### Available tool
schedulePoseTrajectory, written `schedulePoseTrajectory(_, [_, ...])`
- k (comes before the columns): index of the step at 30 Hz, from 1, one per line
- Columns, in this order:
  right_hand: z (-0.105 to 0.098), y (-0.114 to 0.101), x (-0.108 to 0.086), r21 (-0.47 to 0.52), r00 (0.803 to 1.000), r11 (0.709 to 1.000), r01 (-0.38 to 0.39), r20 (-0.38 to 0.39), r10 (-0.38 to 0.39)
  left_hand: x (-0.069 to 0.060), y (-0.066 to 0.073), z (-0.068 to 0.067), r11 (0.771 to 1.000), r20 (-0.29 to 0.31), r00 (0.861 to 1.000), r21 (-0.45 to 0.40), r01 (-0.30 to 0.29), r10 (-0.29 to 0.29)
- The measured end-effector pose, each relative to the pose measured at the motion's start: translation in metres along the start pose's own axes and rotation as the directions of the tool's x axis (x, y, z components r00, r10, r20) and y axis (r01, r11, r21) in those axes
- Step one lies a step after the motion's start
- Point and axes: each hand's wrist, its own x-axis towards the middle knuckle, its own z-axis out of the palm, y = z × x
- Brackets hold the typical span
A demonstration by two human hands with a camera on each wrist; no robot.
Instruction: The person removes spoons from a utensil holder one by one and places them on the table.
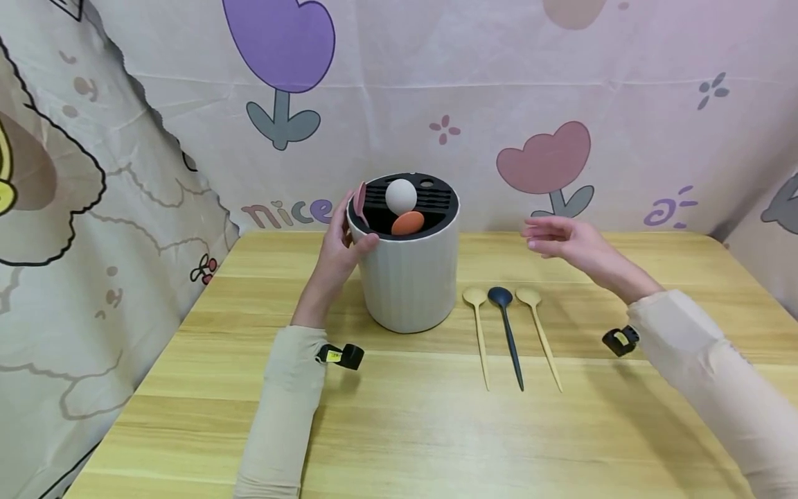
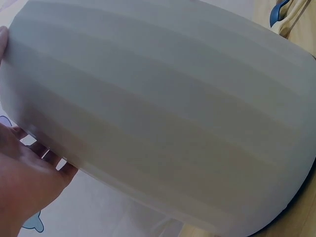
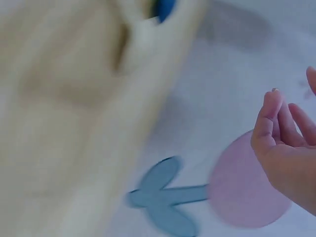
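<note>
A white ribbed utensil holder [image 1: 408,284] with a black slotted top stands upright on the table. My left hand [image 1: 339,253] holds its upper left side, thumb at the front and fingers round the back; the left wrist view shows the ribbed wall [image 2: 158,113] close up. A white round-headed utensil [image 1: 401,197], an orange one [image 1: 408,223] and a pink one [image 1: 359,201] stick out of the top, their lower parts hidden. Over the table's right side, my right hand [image 1: 570,242] is raised with nothing in it, fingers extended and slightly bent.
Right of the holder lie three long-handled spoons, heads toward the back: a beige one [image 1: 479,333], a dark blue one [image 1: 510,333] and another beige one [image 1: 542,336]. A printed cloth [image 1: 405,62] hangs behind the wooden table [image 1: 411,430].
</note>
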Motion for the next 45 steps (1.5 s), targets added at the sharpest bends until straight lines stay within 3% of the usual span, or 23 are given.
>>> schedulePoseTrajectory(13, [0.028, -0.067, -0.021, -0.045, 0.986, 0.988, 0.148, -0.065, -0.151, 0.004, 0.004, 0.005, 1.0, 0.009, 1.0, -0.007, 0.007, -0.007])
schedulePoseTrajectory(19, [0.041, -0.098, -0.003, 0.047, 0.975, 0.977, 0.207, -0.091, -0.203, 0.002, 0.002, -0.003, 1.0, -0.011, 1.0, -0.001, -0.002, 0.002])
schedulePoseTrajectory(23, [0.05, -0.116, 0.01, 0.089, 0.97, 0.966, 0.241, -0.055, -0.237, -0.001, 0.001, -0.007, 1.0, -0.015, 1.0, -0.001, 0.013, -0.013])
schedulePoseTrajectory(27, [0.058, -0.131, 0.018, 0.076, 0.974, 0.971, 0.228, -0.015, -0.227, -0.002, 0.002, -0.008, 1.0, -0.012, 1.0, -0.009, 0.012, -0.013])
schedulePoseTrajectory(34, [0.071, -0.144, 0.025, 0.087, 0.975, 0.973, 0.215, 0.03, -0.218, -0.002, 0.003, -0.005, 1.0, -0.004, 1.0, -0.004, 0.001, -0.001])
schedulePoseTrajectory(45, [0.08, -0.142, 0.03, 0.129, 0.981, 0.976, 0.177, 0.056, -0.185, 0.0, 0.001, -0.002, 1.0, 0.008, 1.0, -0.007, -0.005, 0.005])
